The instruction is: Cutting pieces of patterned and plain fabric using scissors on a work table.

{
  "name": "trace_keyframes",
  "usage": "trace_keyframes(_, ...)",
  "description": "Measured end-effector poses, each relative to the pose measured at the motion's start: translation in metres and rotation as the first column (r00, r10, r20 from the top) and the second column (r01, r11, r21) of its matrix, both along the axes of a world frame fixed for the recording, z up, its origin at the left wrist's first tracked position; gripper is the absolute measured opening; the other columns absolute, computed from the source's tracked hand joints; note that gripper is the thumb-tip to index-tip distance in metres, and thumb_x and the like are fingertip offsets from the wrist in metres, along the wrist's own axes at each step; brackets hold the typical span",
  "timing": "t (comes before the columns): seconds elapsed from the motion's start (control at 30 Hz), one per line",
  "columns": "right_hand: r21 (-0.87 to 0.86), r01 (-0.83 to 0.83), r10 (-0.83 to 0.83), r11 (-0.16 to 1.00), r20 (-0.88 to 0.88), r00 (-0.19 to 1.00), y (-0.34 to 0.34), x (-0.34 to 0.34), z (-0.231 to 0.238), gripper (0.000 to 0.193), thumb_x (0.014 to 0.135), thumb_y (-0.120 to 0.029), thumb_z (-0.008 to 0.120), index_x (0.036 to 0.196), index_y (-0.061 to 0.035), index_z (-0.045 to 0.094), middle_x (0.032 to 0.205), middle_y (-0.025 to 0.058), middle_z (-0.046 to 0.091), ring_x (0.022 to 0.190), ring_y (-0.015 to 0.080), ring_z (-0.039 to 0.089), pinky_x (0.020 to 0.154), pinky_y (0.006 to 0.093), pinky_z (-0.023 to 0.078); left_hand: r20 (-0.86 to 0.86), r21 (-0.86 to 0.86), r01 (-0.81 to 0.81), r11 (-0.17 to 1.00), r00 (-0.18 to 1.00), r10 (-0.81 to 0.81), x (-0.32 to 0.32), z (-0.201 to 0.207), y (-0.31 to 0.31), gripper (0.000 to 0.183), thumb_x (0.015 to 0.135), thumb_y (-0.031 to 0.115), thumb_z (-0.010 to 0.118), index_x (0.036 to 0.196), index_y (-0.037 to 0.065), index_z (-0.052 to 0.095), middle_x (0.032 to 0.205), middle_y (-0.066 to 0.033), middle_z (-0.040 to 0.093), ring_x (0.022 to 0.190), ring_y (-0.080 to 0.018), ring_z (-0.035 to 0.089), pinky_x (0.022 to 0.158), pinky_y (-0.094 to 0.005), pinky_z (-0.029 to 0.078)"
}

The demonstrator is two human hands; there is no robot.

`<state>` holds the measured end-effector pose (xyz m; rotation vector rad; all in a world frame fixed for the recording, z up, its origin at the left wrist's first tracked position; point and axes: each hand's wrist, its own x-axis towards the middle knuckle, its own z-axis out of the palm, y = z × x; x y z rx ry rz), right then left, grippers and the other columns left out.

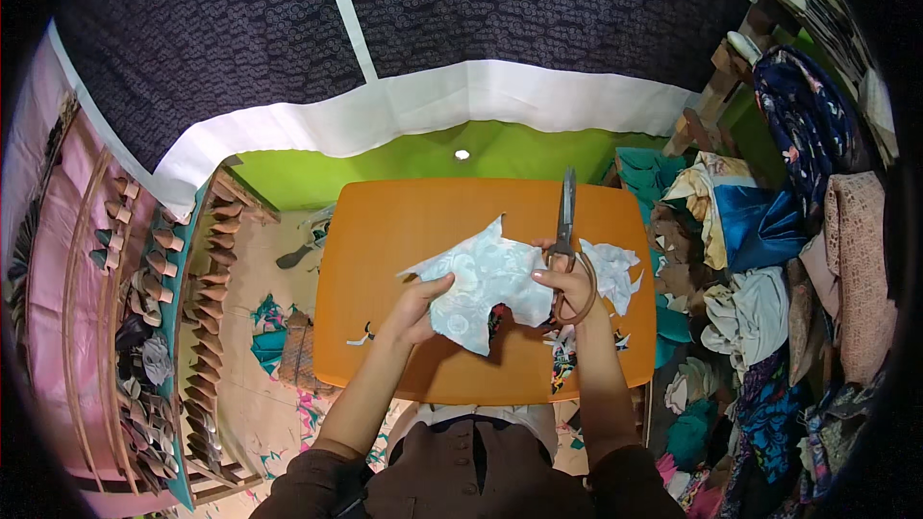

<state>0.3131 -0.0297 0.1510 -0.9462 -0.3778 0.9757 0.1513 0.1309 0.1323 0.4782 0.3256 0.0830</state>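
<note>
A pale blue patterned piece of fabric (471, 274) with uneven edges is stretched between my hands above the orange table (404, 211). My left hand (415, 312) pinches its left side, thumb on top. Its right side is gripped by my right hand (575, 290), which also carries a pair of scissors (567, 207) with brown handles, blades pointing away from me. Whether the blades are fully closed is hard to make out. Beneath a notch in the fabric's lower edge, a bit of dark red and green cloth (497, 317) shows.
Another pale blue scrap (615, 279) lies right of my right hand. A multicoloured scrap (563, 367) sits near the table's front edge, a small strip (361, 335) at left. Shoe forms fill a rack (207, 327) on the left; piled cloth (755, 317) lines the right.
</note>
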Motion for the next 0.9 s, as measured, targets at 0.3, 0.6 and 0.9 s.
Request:
trace_keyframes(0.3,-0.036,-0.057,0.052,0.998,-0.120,0.991,-0.003,-0.001,-0.001,0.039,0.069,0.004,0.057,0.105,-0.0027,0.044,0.068,-0.0009,0.045,0.045,0.0039,0.035,0.037,0.0193,0.026,0.068,-0.143,-0.029,0.989,0.997,0.039,-0.001,0.006,-0.003,0.048,0.082,0.015,0.047,0.123,-0.001,0.027,0.121,-0.0157,0.040,0.108,-0.0291,0.044,0.091,-0.0420,0.036)
trace_keyframes(0.6,-0.086,-0.003,0.000,0.996,-0.036,0.999,0.001,0.005,0.010,0.038,0.071,0.003,0.058,0.105,-0.0017,0.043,0.077,0.0027,0.051,0.051,0.0033,0.041,0.036,0.0170,0.028,-0.306,0.415,0.170,0.894,0.951,-0.039,-0.005,-0.012,-0.006,0.043,0.081,0.025,0.054,0.113,-0.001,0.041,0.103,-0.0083,0.054,0.092,-0.0185,0.053,0.079,-0.0314,0.044)
trace_keyframes(0.9,-0.303,-0.221,0.309,0.927,0.284,0.908,0.011,0.017,0.050,0.038,0.069,-0.002,0.063,0.102,-0.0044,0.045,0.060,-0.0036,0.040,0.044,0.0037,0.036,0.036,0.0195,0.027,-0.238,0.970,0.221,0.097,0.942,0.235,0.019,0.020,0.009,0.036,0.076,0.028,0.057,0.098,0.000,0.053,0.085,-0.0159,0.058,0.082,-0.0278,0.056,0.075,-0.0356,0.043)
